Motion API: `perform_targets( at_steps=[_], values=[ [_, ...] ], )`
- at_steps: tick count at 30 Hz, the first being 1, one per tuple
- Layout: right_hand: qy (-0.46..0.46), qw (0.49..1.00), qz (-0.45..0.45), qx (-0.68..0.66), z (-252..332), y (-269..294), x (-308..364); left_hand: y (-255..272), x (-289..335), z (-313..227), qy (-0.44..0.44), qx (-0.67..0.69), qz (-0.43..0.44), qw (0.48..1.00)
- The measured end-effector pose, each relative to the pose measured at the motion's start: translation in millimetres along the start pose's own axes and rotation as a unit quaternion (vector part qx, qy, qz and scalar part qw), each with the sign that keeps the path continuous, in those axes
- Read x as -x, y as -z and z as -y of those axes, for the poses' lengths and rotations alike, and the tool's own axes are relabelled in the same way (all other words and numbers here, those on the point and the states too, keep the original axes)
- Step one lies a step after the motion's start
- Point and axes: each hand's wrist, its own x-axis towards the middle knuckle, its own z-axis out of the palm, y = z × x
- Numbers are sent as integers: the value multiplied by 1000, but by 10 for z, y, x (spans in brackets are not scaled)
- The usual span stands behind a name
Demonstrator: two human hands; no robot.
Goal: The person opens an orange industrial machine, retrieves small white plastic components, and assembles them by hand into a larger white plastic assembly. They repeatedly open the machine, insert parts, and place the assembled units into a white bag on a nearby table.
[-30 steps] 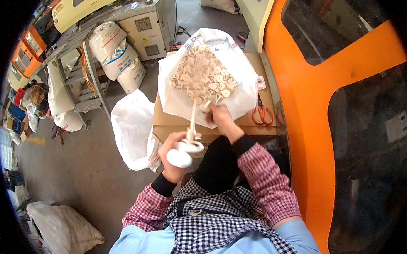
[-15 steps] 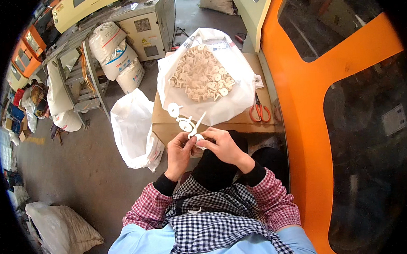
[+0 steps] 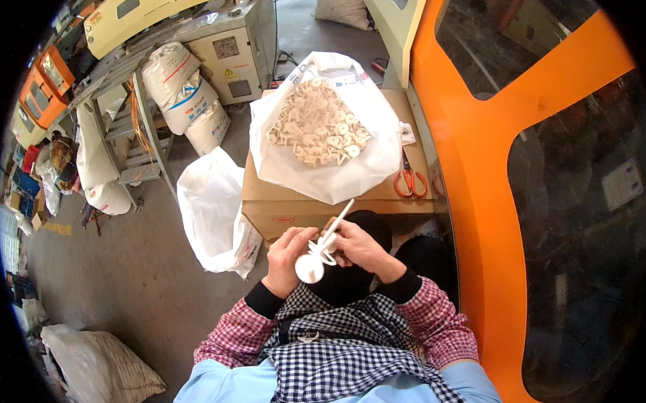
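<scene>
Above my lap, my left hand and my right hand are closed together on a white moulded plastic piece. It has a round disc on the side toward me, thin curved runners, and a straight rod slanting up to the right past my right fingers. Some of the piece is hidden by my fingers. Just beyond my hands, an open white plastic bag sits on a cardboard box. Inside it lies a heap of small off-white disc-and-stem plastic parts.
Orange-handled scissors lie on the box, right of the bag. Another open white bag stands on the floor to the left. Filled sacks are stacked by a metal step ladder. An orange machine panel rises close on my right.
The white piece has turned in my hands: its discs pointed away toward the bag, and one disc is now on my side. Both hands have drawn slightly closer to me.
</scene>
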Motion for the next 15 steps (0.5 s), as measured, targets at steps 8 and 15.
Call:
perform_targets(
  at_steps=[8, 15],
  values=[
    [196, 978, -54, 52, -27, -100, 25, -70, -49, 207, 358, 380, -46, 852],
    [194, 922, -181, 281, 54, 176, -824, -159, -192, 240, 91, -19, -93, 991]
  ],
)
